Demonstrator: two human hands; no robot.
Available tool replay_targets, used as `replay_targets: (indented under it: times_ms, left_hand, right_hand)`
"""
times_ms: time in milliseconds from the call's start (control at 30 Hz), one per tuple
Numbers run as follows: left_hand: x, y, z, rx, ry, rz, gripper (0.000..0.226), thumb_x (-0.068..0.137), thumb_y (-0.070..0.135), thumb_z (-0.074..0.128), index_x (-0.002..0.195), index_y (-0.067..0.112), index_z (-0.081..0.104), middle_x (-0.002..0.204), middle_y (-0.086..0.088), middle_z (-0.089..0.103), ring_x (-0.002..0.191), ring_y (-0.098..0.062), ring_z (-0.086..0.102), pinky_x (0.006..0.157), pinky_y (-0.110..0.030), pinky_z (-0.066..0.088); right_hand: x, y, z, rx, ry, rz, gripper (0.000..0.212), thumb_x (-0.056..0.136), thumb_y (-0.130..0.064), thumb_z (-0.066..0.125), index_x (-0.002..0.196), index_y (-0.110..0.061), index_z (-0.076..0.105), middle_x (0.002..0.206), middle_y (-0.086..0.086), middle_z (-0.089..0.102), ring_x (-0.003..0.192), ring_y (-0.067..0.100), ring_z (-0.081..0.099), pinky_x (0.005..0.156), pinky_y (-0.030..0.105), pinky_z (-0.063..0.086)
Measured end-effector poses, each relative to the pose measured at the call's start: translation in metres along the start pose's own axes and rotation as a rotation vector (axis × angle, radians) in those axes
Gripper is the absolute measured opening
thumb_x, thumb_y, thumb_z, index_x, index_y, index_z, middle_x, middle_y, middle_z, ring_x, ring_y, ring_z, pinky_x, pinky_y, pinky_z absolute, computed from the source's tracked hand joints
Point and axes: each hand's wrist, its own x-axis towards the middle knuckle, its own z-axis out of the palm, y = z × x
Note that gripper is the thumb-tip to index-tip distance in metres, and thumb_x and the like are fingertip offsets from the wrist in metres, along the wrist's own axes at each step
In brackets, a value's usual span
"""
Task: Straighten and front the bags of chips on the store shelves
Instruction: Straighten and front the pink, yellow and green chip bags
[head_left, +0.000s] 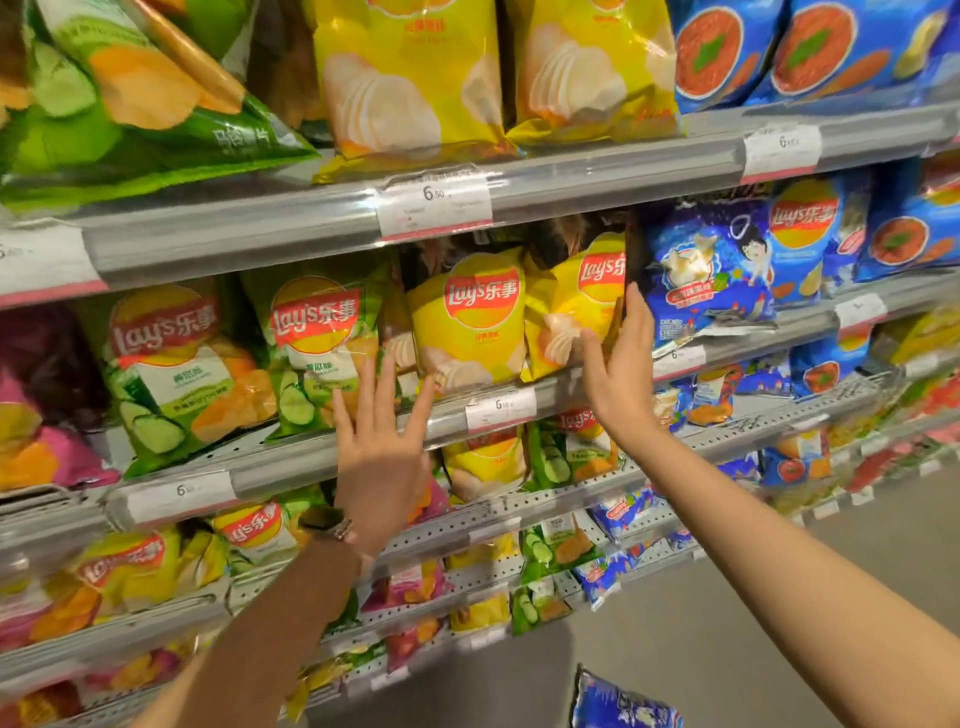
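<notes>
Hands: from the head view, our left hand (382, 457) hovers with fingers spread, holding nothing, before the middle shelf (311, 457); our right hand (621, 358) presses straight fingers against the side of the right yellow bag (576, 306).
Bags: two yellow bags stand upright on that shelf, the left yellow bag (467, 322) facing out.
Progress: we judge this row nearly fronted; the green bags (208, 358) lean, and lower shelves look jumbled.
</notes>
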Motion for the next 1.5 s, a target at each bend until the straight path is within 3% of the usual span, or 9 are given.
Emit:
replay_targets:
  times_ms: [233,367,467,567,767,1033,1233,1333,1500]
  left_hand:
    - [-0.067,0.063,0.062,-0.232,-0.009,0.32,0.052,0.044,0.012,0.085,0.095,0.014,0.075,0.105,-0.018,0.069,0.098,-0.033,0.068,0.091,-0.058,0.045]
    - [-0.081,0.077,0.118,-0.231,-0.18,0.317,0.085,0.035,0.053,0.091,0.11,0.016,0.072,0.114,-0.019,0.066,0.106,-0.037,0.064,0.086,-0.059,0.049]
    - [-0.089,0.085,0.154,-0.15,-0.334,0.189,0.119,0.046,0.078,0.072,0.147,0.028,0.033,0.152,-0.022,0.029,0.14,-0.041,0.027,0.108,-0.064,0.019]
    - [-0.097,0.09,0.196,-0.085,-0.354,0.134,0.13,0.051,0.089,0.055,0.149,0.037,-0.011,0.16,-0.012,-0.007,0.146,-0.034,-0.005,0.112,-0.059,-0.004]
    - [-0.097,0.091,0.213,-0.059,-0.213,0.141,0.131,0.046,0.092,0.054,0.149,0.038,-0.007,0.16,-0.008,-0.001,0.146,-0.031,-0.001,0.113,-0.057,0.004]
    - [-0.095,0.092,0.211,-0.08,-0.275,0.123,0.131,0.047,0.093,0.052,0.148,0.039,-0.011,0.16,-0.006,-0.007,0.146,-0.03,-0.008,0.114,-0.056,0.0]
    - [-0.096,0.092,0.207,-0.085,-0.313,0.111,0.131,0.048,0.092,0.054,0.149,0.038,-0.008,0.16,-0.006,-0.008,0.146,-0.031,-0.008,0.114,-0.056,-0.001]
    - [-0.095,0.094,0.199,-0.075,-0.34,0.104,0.131,0.049,0.09,0.057,0.15,0.037,-0.008,0.16,-0.007,-0.008,0.146,-0.031,-0.009,0.113,-0.058,-0.001]
    - [-0.111,0.095,0.181,-0.116,-0.229,0.113,0.123,0.055,0.09,0.051,0.152,0.027,0.008,0.16,-0.011,-0.003,0.147,-0.029,-0.009,0.114,-0.055,-0.008]
  right_hand:
    - [-0.076,0.077,0.02,0.043,0.116,-0.323,0.037,0.09,-0.016,0.048,0.121,0.004,0.051,0.121,0.023,0.049,0.119,0.02,0.042,0.106,0.021,0.03]
    - [-0.088,0.125,0.039,-0.035,0.138,-0.317,0.039,0.084,-0.012,0.059,0.12,0.003,0.054,0.119,0.023,0.048,0.115,0.027,0.044,0.101,0.025,0.031]
    - [-0.09,0.161,0.054,-0.141,0.13,-0.268,0.065,0.076,-0.021,0.077,0.133,-0.007,0.047,0.132,0.019,0.04,0.124,0.031,0.039,0.103,0.036,0.031]
    - [-0.092,0.192,0.069,-0.145,0.095,-0.226,0.09,0.07,-0.043,0.079,0.145,-0.022,0.033,0.145,0.017,0.028,0.136,0.027,0.025,0.108,0.039,0.026]
    - [-0.091,0.224,0.085,0.028,0.083,-0.129,0.118,0.056,-0.055,0.082,0.15,-0.029,0.016,0.147,0.009,0.028,0.134,0.019,0.031,0.099,0.022,0.024]
    - [-0.089,0.225,0.074,-0.085,-0.137,-0.121,0.142,0.045,-0.052,0.087,0.151,-0.03,-0.004,0.148,0.011,0.028,0.135,0.026,0.031,0.106,0.038,0.032]
    - [-0.095,0.217,0.076,0.062,-0.101,-0.169,0.133,0.045,-0.041,0.091,0.15,-0.029,0.01,0.147,-0.005,0.036,0.131,0.015,0.04,0.107,0.042,0.038]
    - [-0.104,0.202,0.071,0.113,-0.019,-0.158,0.129,0.042,-0.048,0.089,0.146,-0.035,0.013,0.13,-0.018,0.039,0.118,0.007,0.043,0.096,0.033,0.041]
    - [-0.124,0.184,0.062,0.114,-0.022,-0.161,0.129,0.031,-0.07,0.077,0.141,-0.036,0.02,0.13,-0.013,0.047,0.119,0.014,0.049,0.097,0.044,0.046]
